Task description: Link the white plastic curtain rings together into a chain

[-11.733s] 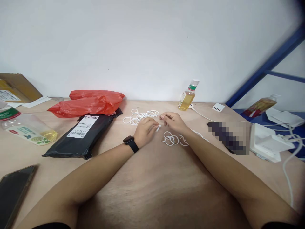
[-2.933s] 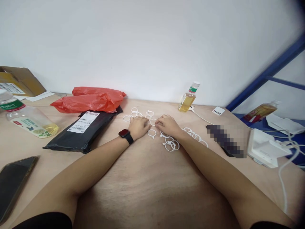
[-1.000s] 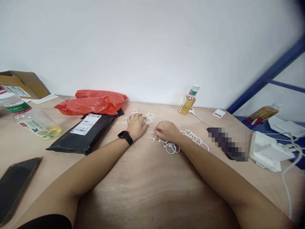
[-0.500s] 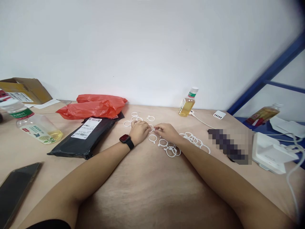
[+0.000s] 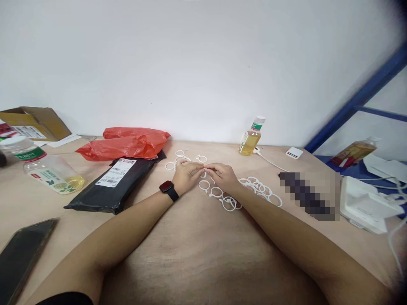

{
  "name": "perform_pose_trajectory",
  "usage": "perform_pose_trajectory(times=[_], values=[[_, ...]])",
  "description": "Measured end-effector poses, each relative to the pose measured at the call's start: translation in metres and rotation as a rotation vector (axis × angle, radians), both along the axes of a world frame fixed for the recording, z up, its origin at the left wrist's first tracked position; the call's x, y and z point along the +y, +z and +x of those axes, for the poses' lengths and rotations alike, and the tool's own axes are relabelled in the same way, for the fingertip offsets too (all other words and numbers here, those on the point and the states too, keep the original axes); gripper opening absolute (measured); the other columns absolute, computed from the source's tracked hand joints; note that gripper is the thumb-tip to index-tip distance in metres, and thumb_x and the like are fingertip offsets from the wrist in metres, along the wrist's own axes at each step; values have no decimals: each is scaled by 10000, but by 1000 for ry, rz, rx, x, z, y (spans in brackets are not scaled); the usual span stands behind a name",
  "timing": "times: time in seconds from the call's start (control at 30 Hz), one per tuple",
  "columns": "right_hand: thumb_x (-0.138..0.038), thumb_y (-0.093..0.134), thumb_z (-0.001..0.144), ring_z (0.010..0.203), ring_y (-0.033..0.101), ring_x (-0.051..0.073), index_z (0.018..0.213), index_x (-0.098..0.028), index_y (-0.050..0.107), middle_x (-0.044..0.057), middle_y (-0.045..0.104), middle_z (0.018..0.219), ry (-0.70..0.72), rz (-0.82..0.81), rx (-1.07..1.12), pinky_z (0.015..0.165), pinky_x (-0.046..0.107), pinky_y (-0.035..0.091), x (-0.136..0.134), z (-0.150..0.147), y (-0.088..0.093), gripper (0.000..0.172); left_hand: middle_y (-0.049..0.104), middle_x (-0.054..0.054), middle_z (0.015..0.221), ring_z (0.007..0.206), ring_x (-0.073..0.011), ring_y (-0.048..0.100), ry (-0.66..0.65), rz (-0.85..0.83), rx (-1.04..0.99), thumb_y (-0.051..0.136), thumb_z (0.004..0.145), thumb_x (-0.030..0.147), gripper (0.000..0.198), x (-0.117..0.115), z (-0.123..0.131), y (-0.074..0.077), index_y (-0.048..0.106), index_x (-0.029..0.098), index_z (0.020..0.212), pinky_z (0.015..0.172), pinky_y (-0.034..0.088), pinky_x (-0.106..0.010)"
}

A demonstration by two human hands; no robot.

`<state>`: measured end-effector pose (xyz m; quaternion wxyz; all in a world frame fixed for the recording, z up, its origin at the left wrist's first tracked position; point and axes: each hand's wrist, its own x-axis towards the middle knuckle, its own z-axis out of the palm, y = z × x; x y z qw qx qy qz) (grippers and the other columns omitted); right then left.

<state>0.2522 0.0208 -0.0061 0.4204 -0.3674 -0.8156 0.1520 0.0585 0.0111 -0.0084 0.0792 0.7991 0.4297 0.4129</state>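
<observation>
In the head view, the left hand (image 5: 187,176) and the right hand (image 5: 222,175) meet fingertip to fingertip above the wooden table (image 5: 197,250), pinched together on one small white plastic ring (image 5: 205,170) held between them; how firmly each grips it is too small to tell. More white rings lie loose just behind the hands (image 5: 180,157), just below them (image 5: 219,195) and in a row to the right (image 5: 260,188).

The ring looks very light, thin and springy rather than rigid, smooth enough to slip from the fingertips, and likely to bend or snap if squeezed hard. The safest hold seems to be a light pinch across the band, one hand on each side.

Open table lies toward the person, between the forearms. To the left, a black mailer bag (image 5: 116,184) and a red plastic bag (image 5: 125,142) sit near; a tea bottle (image 5: 251,139) and a charger (image 5: 294,153) stand at the far edge by the wall, a phone (image 5: 22,254) near the left corner.
</observation>
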Motion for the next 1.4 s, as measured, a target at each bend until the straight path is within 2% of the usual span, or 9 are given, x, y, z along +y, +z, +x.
perform_pose_trajectory(times=[0.4, 0.57, 0.63, 0.8, 0.93, 1.03, 1.17, 1.27, 1.4], values=[[-243, 583, 908, 759, 677, 166, 930, -209, 694, 26, 746, 864, -15, 19, 27, 713, 282, 509, -6, -2, 5, 118, 756, -17, 1087, 995, -181, 697, -88, 67, 0, 515, 947, 253, 220, -5, 6, 0, 732, 253, 987, 961, 421, -383], [-257, 525, 953, 832, 666, 195, 950, -200, 702, 61, 748, 895, -67, 167, -173, 788, 325, 478, 6, 8, 6, 186, 720, -17, 1183, 1172, -226, 608, 54, -7, 43, 562, 930, 253, 202, -2, 8, -1, 712, 257, 1065, 1029, 363, -444], [-250, 528, 947, 839, 660, 204, 933, -193, 712, 72, 748, 885, -63, 204, -292, 796, 334, 462, 10, 13, 9, 193, 710, -30, 1194, 1164, -237, 595, 121, -50, 41, 598, 911, 270, 200, 0, 8, -2, 706, 249, 1077, 1033, 354, -458], [-289, 597, 896, 696, 636, 147, 825, -209, 725, 9, 732, 766, 104, -40, -490, 659, 261, 422, 10, 18, 21, 166, 730, -25, 1076, 1082, -236, 597, 135, -141, 57, 612, 899, 297, 133, 3, 8, -5, 729, 243, 931, 988, 366, -457], [-356, 549, 925, 720, 631, 139, 861, -210, 723, 7, 735, 807, -93, -135, -407, 647, 246, 402, 28, 5, 32, 236, 725, -36, 1041, 1054, -238, 587, 105, -153, 82, 600, 900, 304, 152, 4, 10, -5, 736, 242, 877, 974, 379, -445], [-400, 561, 912, 848, 642, 180, 955, -209, 727, 49, 741, 954, -217, -140, -510, 697, 264, 412, 56, -13, 35, 256, 723, -36, 1007, 1032, -234, 588, 91, -167, 68, 598, 896, 310, 157, 5, 9, -6, 734, 240, 859, 973, 395, -431], [-471, 562, 896, 984, 631, 235, 1094, -191, 705, 110, 690, 1130, -328, -212, -671, 770, 297, 433, 85, -36, 27, 372, 720, -40, 996, 1026, -236, 590, 106, -183, 29, 591, 895, 313, 163, 9, 8, -8, 733, 240, 862, 973, 410, -428], [-457, 595, 870, 983, 631, 238, 1111, -201, 704, 117, 653, 1177, -355, -253, -706, 779, 297, 441, 90, -44, 19, 368, 718, -40, 991, 1022, -233, 592, 114, -190, 5, 599, 887, 302, 151, 11, 8, -10, 734, 242, 859, 979, 415, -427], [-339, 603, 861, 918, 627, 202, 981, -220, 727, 81, 651, 1100, -325, -209, -640, 756, 281, 441, 76, -40, 19, 210, 718, -45, 1002, 1019, -237, 604, 164, -195, -28, 614, 886, 313, 145, 14, 7, -12, 732, 233, 914, 976, 424, -428]])
